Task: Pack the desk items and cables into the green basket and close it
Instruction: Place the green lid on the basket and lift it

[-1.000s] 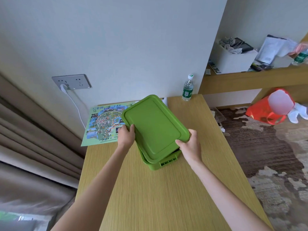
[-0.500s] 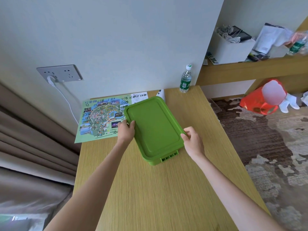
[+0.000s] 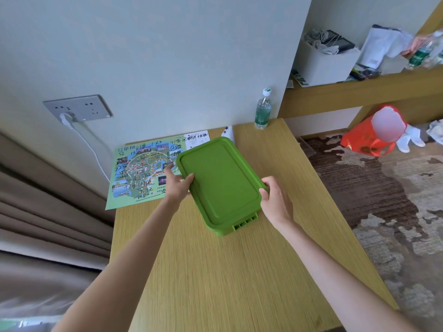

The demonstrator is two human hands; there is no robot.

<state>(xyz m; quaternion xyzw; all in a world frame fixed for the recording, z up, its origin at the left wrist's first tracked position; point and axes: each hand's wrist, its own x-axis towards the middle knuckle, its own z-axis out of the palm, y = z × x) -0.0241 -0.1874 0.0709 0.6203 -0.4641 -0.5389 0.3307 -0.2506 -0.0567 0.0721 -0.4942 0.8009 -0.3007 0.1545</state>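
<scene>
Green basket point(image 3: 221, 232) sat lidded at centre frame on the bench point(image 3: 215, 271).
I saw the hands apart, each gripping the lid point(image 3: 219, 180): left hand point(image 3: 178, 185) at its left edge, right hand point(image 3: 275, 200) at its right.

Open approach over near desk point(image 3: 215, 271); bottle point(image 3: 263, 113), wall point(image 3: 167, 56) block beyond basket point(image 3: 220, 183)

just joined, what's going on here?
A person is closing the basket on the desk. The lid lies flat on it. The left grip holds the lid's left rim with the thumb on top, and the right grip holds the right rim. Whether the lid is latched can't be seen. A map lies to the left and a bottle stands by the wall.
</scene>
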